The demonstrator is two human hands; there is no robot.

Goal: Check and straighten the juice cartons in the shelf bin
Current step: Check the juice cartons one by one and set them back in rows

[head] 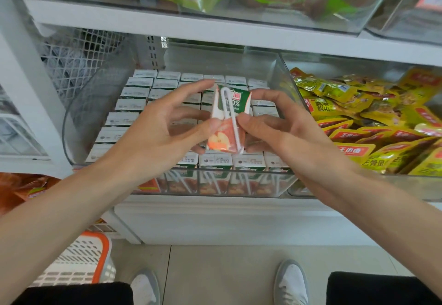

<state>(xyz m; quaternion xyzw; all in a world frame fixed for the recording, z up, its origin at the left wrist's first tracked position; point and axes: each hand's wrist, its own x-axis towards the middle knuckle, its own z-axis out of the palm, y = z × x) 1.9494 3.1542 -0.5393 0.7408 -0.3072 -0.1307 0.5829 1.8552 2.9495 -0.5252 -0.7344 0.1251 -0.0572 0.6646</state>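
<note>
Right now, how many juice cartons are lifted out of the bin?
1. One juice carton is held above the clear bin between the left hand and right hand. The other cartons stand in rows inside; the hands hide some.

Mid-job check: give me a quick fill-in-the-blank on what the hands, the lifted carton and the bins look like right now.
1. The lifted juice carton is held by ____ hands, the left hand and the right hand.
2. A white ____ is attached to the carton's front face.
3. The other cartons stand in rows inside a ____ plastic bin.
4. The bin to the right holds mostly ____ snack packets.

Missing words: both; straw; clear; yellow
</note>
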